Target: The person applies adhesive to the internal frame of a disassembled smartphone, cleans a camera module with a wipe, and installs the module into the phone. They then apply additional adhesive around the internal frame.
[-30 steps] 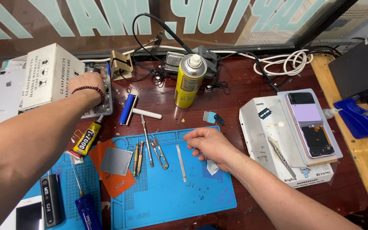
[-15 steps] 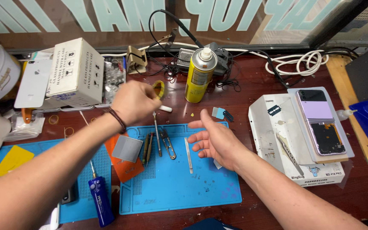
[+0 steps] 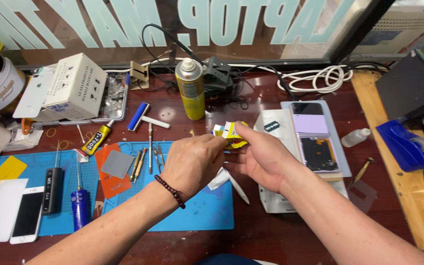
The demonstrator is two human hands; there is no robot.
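Observation:
Both my hands meet above the blue work mat (image 3: 192, 216). My left hand (image 3: 192, 162), with a bead bracelet on the wrist, and my right hand (image 3: 263, 157) pinch a small yellow and white roll of tape (image 3: 231, 133) between their fingertips. A white tool (image 3: 236, 189) lies on the mat under my hands. Thin metal tools (image 3: 145, 157) lie side by side at the mat's left part.
A yellow spray can (image 3: 191, 88) stands behind my hands. A purple folding phone (image 3: 312, 135) lies opened up on a white box at the right. A glue tube (image 3: 98, 137), a grey square, a white phone (image 3: 28, 213), screwdrivers and a blue tape dispenser (image 3: 408, 145) surround the mat.
My left hand came back from the far left with the yellow roll. My right hand rose from the mat and joined it. The view shifted to the right.

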